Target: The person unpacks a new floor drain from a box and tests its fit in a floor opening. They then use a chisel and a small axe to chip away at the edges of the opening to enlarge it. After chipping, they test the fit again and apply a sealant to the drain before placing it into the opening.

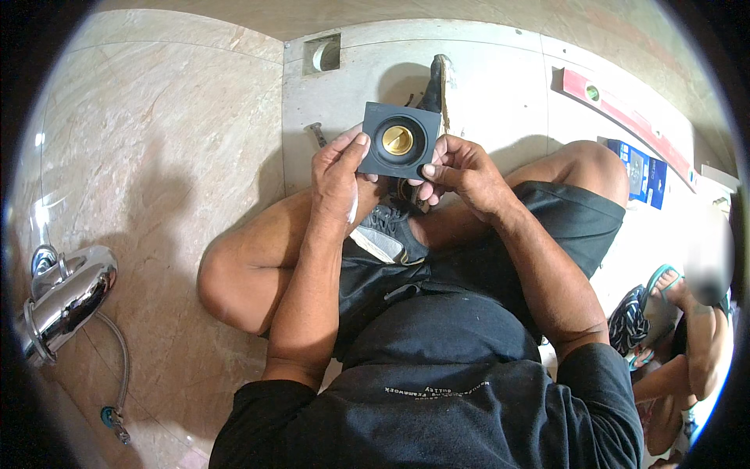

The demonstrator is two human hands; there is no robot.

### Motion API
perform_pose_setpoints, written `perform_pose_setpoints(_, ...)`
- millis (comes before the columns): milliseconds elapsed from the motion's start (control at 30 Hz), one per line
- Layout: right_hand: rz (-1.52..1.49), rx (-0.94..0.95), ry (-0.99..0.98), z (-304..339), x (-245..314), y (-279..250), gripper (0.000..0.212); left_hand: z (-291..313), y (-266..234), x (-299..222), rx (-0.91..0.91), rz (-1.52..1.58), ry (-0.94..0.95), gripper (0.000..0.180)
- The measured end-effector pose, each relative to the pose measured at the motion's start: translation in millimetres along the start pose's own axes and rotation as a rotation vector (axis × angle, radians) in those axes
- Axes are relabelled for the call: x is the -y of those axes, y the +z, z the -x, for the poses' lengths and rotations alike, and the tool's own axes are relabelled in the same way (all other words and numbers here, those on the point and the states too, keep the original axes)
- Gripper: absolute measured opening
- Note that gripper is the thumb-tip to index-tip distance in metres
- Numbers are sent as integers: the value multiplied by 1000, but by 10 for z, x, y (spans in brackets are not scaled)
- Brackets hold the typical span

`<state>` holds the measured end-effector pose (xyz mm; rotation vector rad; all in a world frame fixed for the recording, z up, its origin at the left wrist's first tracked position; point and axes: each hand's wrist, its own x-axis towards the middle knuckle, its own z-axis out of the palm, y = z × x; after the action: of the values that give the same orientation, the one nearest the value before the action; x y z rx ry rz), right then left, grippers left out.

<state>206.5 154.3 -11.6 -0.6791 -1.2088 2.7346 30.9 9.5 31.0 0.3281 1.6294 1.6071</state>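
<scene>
A square dark grey floor drain [398, 141] with a round recess and a brass-coloured core is held up in front of me, over my crossed legs. My left hand [337, 170] is closed on its left edge, thumb on the face. At the lower right corner, my right hand [471, 177] pinches the drain between thumb and fingers. The undersides of the fingers are partly hidden behind it. Beyond my left hand, a square cutout [323, 55] in the floor tiles shows a white pipe end inside.
A red spirit level [625, 121] lies at the right beside a blue box [644, 173]. Another person [672, 344] sits at the lower right, in green sandals. On the left are a chrome fitting [74, 293] and a braided hose [121, 356]. A small metal tool [316, 134] lies near my left hand.
</scene>
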Motion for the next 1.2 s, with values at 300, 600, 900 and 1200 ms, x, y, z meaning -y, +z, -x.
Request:
perform_pose_setpoints(300, 170, -64, -126, 35, -25, 155, 12, 17, 67, 14, -12, -366, 75, 37)
perform_pose_setpoints(600, 915, -166, -417, 489, 85, 405, 20, 288, 381, -97, 130, -283, -76, 72)
perform_pose_setpoints(900, 815, -365, -469, 1103, 25, 461, 20, 457, 625, 18, 338, -324, -20, 97)
perform_pose_setpoints(1200, 795, -274, -457, 930, -191, 587, 19, 496, 361, 79, 275, -294, -35, 82)
